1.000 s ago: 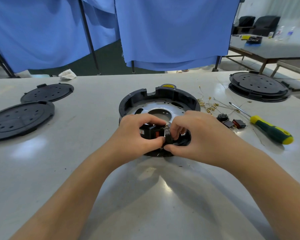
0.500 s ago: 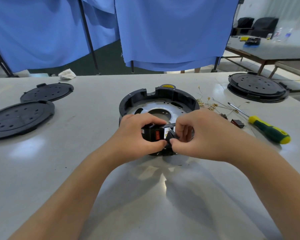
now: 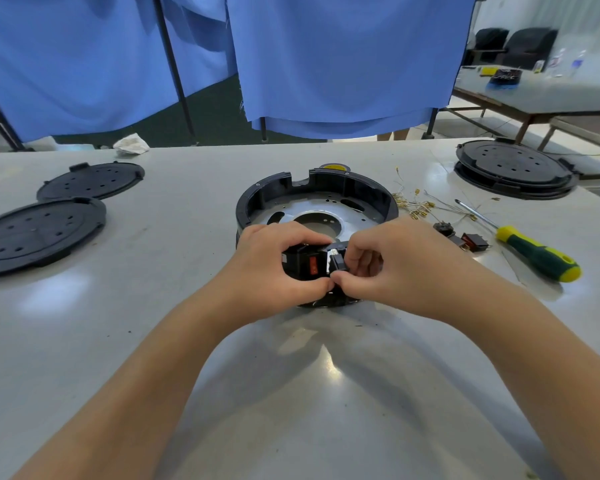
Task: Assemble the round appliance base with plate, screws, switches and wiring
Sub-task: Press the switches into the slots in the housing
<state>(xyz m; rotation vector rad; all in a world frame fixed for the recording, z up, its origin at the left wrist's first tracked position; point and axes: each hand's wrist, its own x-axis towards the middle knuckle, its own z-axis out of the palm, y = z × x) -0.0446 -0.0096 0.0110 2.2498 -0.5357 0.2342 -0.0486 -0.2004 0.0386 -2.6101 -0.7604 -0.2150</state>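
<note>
Metal plate (image 3: 312,211) already seated in round base (image 3: 317,202). Left grip (image 3: 274,265) clamped on red switch (image 3: 309,266), right grip (image 3: 388,263) pinching small black part (image 3: 338,263). Spare switches (image 3: 473,241), wires (image 3: 420,206), screwdriver (image 3: 534,252) unused on tabletop (image 3: 291,393); much seemingly left.

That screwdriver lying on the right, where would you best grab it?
Take the screwdriver by its thick green and yellow handle, reaching down from above. It lies flat on the table, handle toward the person and thin shaft pointing away toward the loose wires, so the handle is the wide, free part.

The round black base ring (image 3: 361,188) looks matt plastic. Its silver inner plate (image 3: 312,209) is shiny metal. The grey tabletop (image 3: 291,393) is smooth, glossy
</note>
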